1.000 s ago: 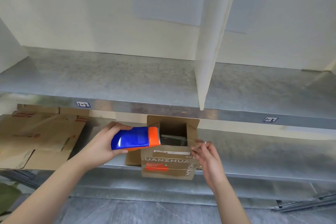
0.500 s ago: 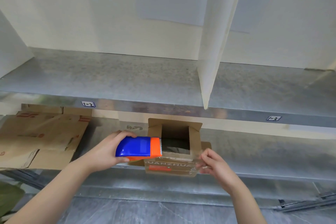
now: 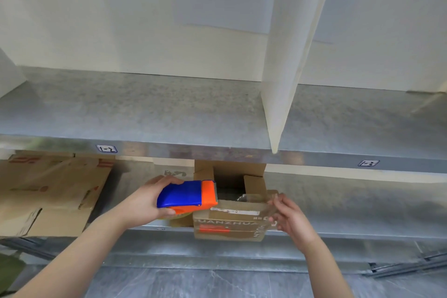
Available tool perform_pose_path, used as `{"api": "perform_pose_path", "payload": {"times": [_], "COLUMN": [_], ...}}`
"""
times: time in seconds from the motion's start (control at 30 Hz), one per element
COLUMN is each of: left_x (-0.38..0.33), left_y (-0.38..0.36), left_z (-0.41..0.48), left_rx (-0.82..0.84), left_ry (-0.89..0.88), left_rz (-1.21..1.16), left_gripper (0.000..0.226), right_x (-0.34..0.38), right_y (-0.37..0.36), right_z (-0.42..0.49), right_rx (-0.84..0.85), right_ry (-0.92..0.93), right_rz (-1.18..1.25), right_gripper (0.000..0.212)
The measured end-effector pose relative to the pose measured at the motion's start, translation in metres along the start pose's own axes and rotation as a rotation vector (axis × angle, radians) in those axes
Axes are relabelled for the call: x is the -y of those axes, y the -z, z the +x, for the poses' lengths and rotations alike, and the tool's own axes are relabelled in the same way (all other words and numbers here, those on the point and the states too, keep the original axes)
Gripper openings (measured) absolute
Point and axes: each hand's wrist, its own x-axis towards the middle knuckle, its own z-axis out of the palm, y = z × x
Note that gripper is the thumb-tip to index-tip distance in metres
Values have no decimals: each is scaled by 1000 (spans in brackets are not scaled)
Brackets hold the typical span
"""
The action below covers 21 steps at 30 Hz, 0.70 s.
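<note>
The tape dispenser (image 3: 186,197) is being clasped by the left grip (image 3: 142,205) and its clear tape (image 3: 254,201) pinched taut by the right grip (image 3: 290,218), apparently for sealing the cardboard box (image 3: 229,224).

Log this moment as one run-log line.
left hand: grips tape dispenser | right hand: pinches end of clear tape | cardboard box: open, on lower shelf

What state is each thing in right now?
small box, open on top, flaps up, at the lower shelf edge
tape dispenser, gripped by left hand
tape strip, pulled out across the box, end pinched by right hand
flattened cartons, lying flat on lower shelf
</note>
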Motion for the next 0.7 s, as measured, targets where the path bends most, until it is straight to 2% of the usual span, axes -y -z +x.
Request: {"api": "perform_pose_path", "payload": {"times": [0.07,0.2,0.37,0.57,0.7], "left_x": [-1,-1,-5,-11,-10], "left_y": [0,1,7,20,16], "left_z": [2,-1,-8,-21,-26], "left_rx": [24,65,-20,-143,-111], "left_ry": [-8,-16,-45,-78,-77], "left_rz": [10,-3,-37,20,71], "left_gripper": [65,63,65,72,73], "right_x": [3,8,17,11,-2], "right_y": [-7,-18,-23,-27,-32], "right_z": [-3,-14,-19,-23,-17], "right_rx": [-85,-231,-389,-537,-547], "right_ry": [66,280,461,486,402], "right_rz": [21,-197,-359,-408,-326], "right_gripper": [13,17,13,14,11]}}
